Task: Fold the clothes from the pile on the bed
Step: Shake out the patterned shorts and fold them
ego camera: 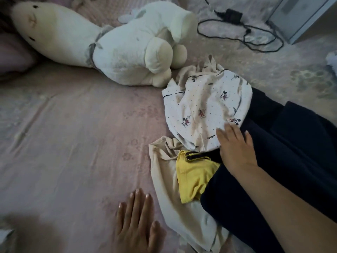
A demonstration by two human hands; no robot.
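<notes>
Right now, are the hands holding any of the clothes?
No, nothing is held. The right hand lies with straight fingers on the pile, at the edge of the white printed top. The left hand rests flat on the bed sheet.

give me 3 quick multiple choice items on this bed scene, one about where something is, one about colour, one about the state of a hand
1. Where does the left hand rest?
A. on the plush toy
B. flat on the pink bedsheet, beside the pile
C. on the black cable

2. What colour is the small garment tucked between the beige cloth and the dark navy cloth?
A. yellow
B. red
C. green

3. How is the right hand?
A. curled in a fist in the air
B. pinching the plush toy's ear
C. fingers straight, laid at the edge of the white printed garment and on the dark navy cloth

Answers:
1. B, its palm lies on bare sheet left of the clothes.
2. A, it is bright yellow with a dark band.
3. C, the fingers are extended and lie on the clothes.
</notes>
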